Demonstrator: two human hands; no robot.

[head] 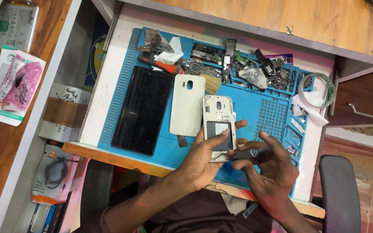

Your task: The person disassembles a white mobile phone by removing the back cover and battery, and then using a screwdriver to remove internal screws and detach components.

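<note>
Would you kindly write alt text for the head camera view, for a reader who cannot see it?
A person's left hand holds an opened phone with its back removed, while the right hand brings a grey screwdriver to its lower edge, above a blue repair mat. On the mat lie a cream back cover, a black screen panel and loose phone parts.

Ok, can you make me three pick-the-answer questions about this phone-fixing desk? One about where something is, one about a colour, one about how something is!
1. Where does the cream back cover lie?
A. Between the black screen panel and the held phone
B. In the drawer
C. On the chair

2. What colour is the work mat?
A. Red
B. Blue
C. Yellow

3. How is the phone?
A. Closed
B. Back off, insides showing
C. Wrapped

Answers: 1 A, it sits between them on the mat. 2 B, plainly blue. 3 B, left hand holds it open; right hand holds a screwdriver.
</note>
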